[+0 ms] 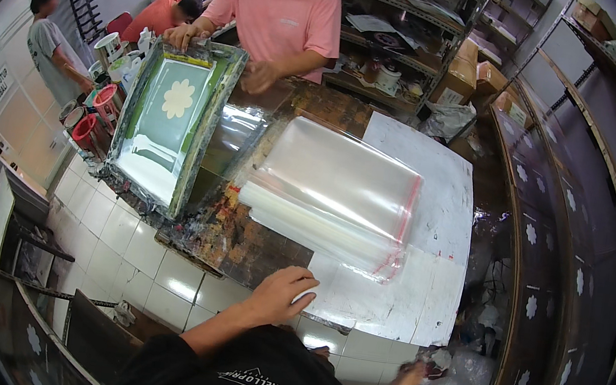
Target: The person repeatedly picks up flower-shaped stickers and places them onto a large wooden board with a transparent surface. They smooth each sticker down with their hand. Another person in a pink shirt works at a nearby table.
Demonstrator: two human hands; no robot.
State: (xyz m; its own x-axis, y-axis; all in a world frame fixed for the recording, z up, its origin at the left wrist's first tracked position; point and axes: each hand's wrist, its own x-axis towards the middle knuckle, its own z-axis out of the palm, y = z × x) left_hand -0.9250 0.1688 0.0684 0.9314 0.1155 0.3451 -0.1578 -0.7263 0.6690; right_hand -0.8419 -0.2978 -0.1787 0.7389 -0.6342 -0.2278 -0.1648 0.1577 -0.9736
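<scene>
table (pixel 260 237) fills the centre of my view. at its far left end a screen frame (pixel 167 117) stands tilted and blocks my line to the surface behind it; a co-worker's hand (pixel 181 37) is at its upper edge. dark panels (pixel 544 275) with white flower shapes line the right side; metal shelving (pixel 422 16) closes off the far side.

containers: red tubs (pixel 86 131) and a white pail (pixel 109 49) crowd beyond the frame; i cannot tell their contents. cardboard boxes (pixel 459 72) sit by the shelving.

clear plastic sleeves (pixel 341 170) lie stacked mid-table, partly over a white sheet (pixel 444 209).

hands: well apart. the left hand (pixel 282 293), fingers bent, is at the table's near edge; the right hand (pixel 411 377) is low, beside a clear plastic bag (pixel 466 377). i cannot tell whether either grips anything.
</scene>
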